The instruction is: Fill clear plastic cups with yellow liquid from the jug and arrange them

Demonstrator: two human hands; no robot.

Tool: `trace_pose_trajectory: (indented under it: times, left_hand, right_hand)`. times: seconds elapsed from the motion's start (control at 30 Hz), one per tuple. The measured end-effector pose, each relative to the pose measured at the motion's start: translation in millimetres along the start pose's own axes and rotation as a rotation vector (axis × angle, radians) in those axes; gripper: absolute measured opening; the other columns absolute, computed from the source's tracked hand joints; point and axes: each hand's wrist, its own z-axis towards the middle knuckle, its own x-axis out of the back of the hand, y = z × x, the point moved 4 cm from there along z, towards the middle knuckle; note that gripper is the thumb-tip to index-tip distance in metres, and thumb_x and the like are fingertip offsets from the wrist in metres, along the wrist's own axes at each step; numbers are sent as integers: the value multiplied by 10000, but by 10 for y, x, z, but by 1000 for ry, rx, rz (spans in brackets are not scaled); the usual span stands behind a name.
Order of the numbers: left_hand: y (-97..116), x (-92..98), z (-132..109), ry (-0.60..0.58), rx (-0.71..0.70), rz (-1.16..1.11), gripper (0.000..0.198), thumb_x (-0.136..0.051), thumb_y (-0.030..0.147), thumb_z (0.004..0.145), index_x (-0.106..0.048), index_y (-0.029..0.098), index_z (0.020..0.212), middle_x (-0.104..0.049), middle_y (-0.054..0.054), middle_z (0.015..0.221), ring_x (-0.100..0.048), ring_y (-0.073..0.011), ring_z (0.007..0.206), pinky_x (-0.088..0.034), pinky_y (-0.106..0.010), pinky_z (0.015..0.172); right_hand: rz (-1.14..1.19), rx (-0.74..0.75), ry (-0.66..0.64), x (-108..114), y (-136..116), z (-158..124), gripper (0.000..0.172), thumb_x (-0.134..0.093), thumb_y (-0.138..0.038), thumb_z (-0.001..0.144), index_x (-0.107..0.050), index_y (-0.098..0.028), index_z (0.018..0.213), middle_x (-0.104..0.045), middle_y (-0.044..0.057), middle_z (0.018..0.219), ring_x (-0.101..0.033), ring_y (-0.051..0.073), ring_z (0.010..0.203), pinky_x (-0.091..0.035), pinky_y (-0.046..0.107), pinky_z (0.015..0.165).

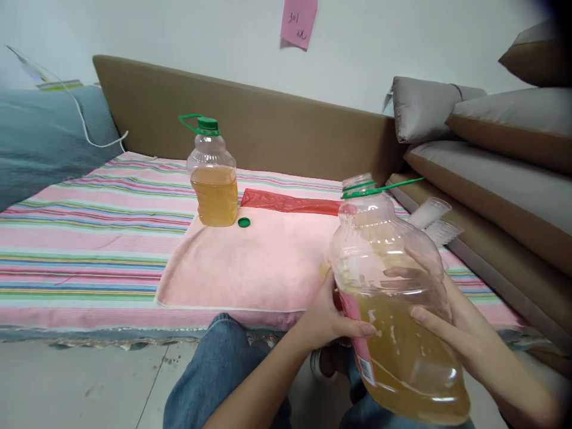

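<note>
A large clear plastic bottle (402, 351) of yellowish liquid is held tilted above my lap, its uncapped neck leaning to the upper left. My left hand (335, 322) grips its left side by the pink label, thumb on the front. Around the right side wraps my right hand (433, 310), its fingers partly seen through the plastic. A green ring handle (388, 187) circles the neck. On the pink towel (250, 262) stands a second bottle (217, 193) with similar liquid and a green cap (208, 125). Beside it lies a loose green cap (243, 222).
A folded red plastic bag (290, 202) lies at the towel's back edge. Clear plastic cups (431, 214) are behind the held bottle. Stacked cushions (504, 167) rise at right; a brown backboard (268, 125) runs along the wall. A striped sheet (102, 238) covers the seat.
</note>
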Motion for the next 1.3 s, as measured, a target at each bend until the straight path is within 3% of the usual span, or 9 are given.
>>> trace_pose_trajectory:
  times: [0.1, 0.17, 0.33, 0.53, 0.67, 0.77, 1.0, 1.17, 1.3]
  left_hand:
    - [271, 122, -44, -50, -77, 135, 980, -879, 387, 505, -431, 182, 1352, -549, -172, 1348, -513, -394, 1239, -471, -509, 971]
    - [460, 250, -79, 32, -169, 222, 976, -865, 464, 503, -452, 178, 1340, -559, -173, 1337, -507, -386, 1250, -446, -508, 1007]
    - [915, 630, -243, 373, -451, 404, 964, -806, 620, 496, -494, 169, 1289, -542, -186, 1353, -465, -365, 1301, -410, -462, 1060]
    - [1315, 930, -586, 805, -781, 623, 546, -620, 474, 805, -503, 208, 1267, -515, -128, 1386, -461, -266, 1320, -372, -391, 1101]
    - [1414, 1005, -753, 1123, -786, 590, 432, -572, 393, 868, -488, 242, 1264, -474, -86, 1418, -429, -233, 1338, -331, -392, 1126]
    - [1443, 1031, -815, 1270, -752, 443, 441, -568, 399, 871, -458, 245, 1270, -439, -84, 1445, -396, -226, 1361, -308, -400, 1138]
    - [1485, 1129, -858, 1273, -825, 279, 504, -527, 463, 848, -373, 229, 1267, -367, -151, 1498, -363, -266, 1391, -285, -432, 1151]
    - [1462, 1191, -819, 1322, -822, 264, 549, -600, 477, 787, -406, 209, 1225, -430, -162, 1444, -385, -265, 1375, -256, -450, 1164]
    - [1452, 1152, -753, 1317, -770, 405, 506, -550, 426, 859, -393, 224, 1296, -397, -99, 1475, -356, -217, 1390, -256, -405, 1170]
  right_hand:
    - [120, 75, 33, -221, -74, 79, 837, -674, -541, 746, -290, -336, 1461, -532, 87, 1368, -494, 324, 1281, -363, 502, 1101]
    - [205, 136, 53, -407, -147, 166, 908, -712, -549, 711, -260, -336, 1470, -546, 94, 1325, -539, 324, 1223, -390, 520, 1073]
    - [443, 349, 108, -991, -353, 505, 988, -766, -560, 652, -262, -302, 1461, -547, 97, 1241, -582, 300, 1128, -452, 505, 1000]
    - [644, 524, 82, -1774, -476, 983, 961, -752, -598, 646, -269, -319, 1429, -534, 90, 1233, -577, 299, 1109, -461, 516, 968]
    - [687, 583, 41, -2251, -520, 1225, 994, -750, -629, 618, -260, -307, 1421, -529, 102, 1247, -569, 316, 1117, -463, 535, 965]
    - [729, 592, -17, -2576, -530, 1354, 1005, -753, -623, 614, -261, -286, 1423, -506, 112, 1285, -542, 326, 1162, -451, 538, 991]
    - [836, 553, -87, -3051, -471, 1519, 1013, -765, -630, 599, -279, -274, 1413, -500, 117, 1307, -526, 330, 1187, -454, 524, 997]
    - [824, 574, -131, -3072, -488, 1564, 1047, -752, -634, 623, -223, -276, 1452, -417, 119, 1436, -442, 324, 1308, -403, 493, 1068]
    - [725, 582, -189, -3024, -506, 1572, 1121, -757, -637, 618, -147, -296, 1495, -299, 96, 1548, -277, 303, 1428, -290, 502, 1142]
